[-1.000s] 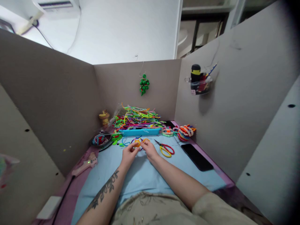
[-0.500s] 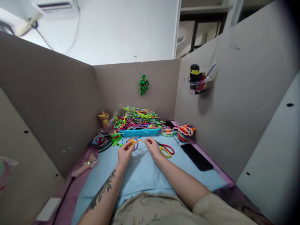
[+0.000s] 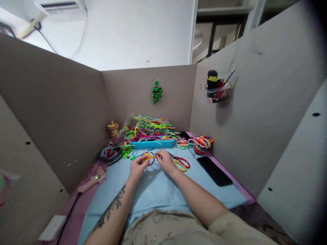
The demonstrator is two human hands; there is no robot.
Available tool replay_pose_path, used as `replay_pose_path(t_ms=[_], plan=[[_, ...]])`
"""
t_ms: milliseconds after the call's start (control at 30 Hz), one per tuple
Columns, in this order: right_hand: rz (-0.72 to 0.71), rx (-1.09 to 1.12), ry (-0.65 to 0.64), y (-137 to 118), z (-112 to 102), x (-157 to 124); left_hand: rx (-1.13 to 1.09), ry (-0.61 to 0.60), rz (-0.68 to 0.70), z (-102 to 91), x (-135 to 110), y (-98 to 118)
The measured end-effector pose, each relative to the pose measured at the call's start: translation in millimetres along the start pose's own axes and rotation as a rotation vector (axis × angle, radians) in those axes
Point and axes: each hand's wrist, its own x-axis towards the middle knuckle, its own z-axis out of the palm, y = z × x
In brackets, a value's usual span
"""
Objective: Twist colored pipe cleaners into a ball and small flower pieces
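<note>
My left hand (image 3: 137,167) and my right hand (image 3: 166,161) meet over a light blue mat (image 3: 153,190). Both pinch an orange pipe cleaner (image 3: 149,156) that runs between their fingertips, the left at one end, the right at the other. Under it lie curled purple and blue pipe cleaners (image 3: 143,156). Red and yellow scissors (image 3: 181,162) lie just right of my right hand.
A heap of coloured pipe cleaners (image 3: 148,128) sits behind a blue tray (image 3: 152,144). A dark bowl (image 3: 110,152) and a glue gun (image 3: 92,181) are at the left, a black phone (image 3: 214,170) and finished craft pieces (image 3: 200,143) at the right. Cardboard walls (image 3: 63,112) enclose the desk.
My hands pulled apart half a second ago, stretching the orange pipe cleaner, and have now come back together with it bent between them.
</note>
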Motion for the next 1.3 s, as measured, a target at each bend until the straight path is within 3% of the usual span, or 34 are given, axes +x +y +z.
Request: replay_pose_path(t_ms=[467,733,933,1067,1300], plan=[[0.029,0.112,0.017,-4.6,-1.1,0.6,-0.022,-0.227,-0.080,2.0,-2.5,-4.6],[0.110,0.194,-0.003,-4.4,1.9,-1.5,-0.016,-0.213,-0.058,2.5,-1.9,-3.9],[0.163,0.252,-0.028,-1.6,3.0,0.1,0.027,-0.107,0.001,0.5,0.1,-5.2],[0.113,0.203,-0.040,-0.1,2.0,3.8,0.071,-0.053,0.027,0.1,0.4,-3.7],[0.073,0.207,-0.194,-1.1,6.6,-2.3,0.130,0.020,0.046,-1.5,1.0,-2.4]])
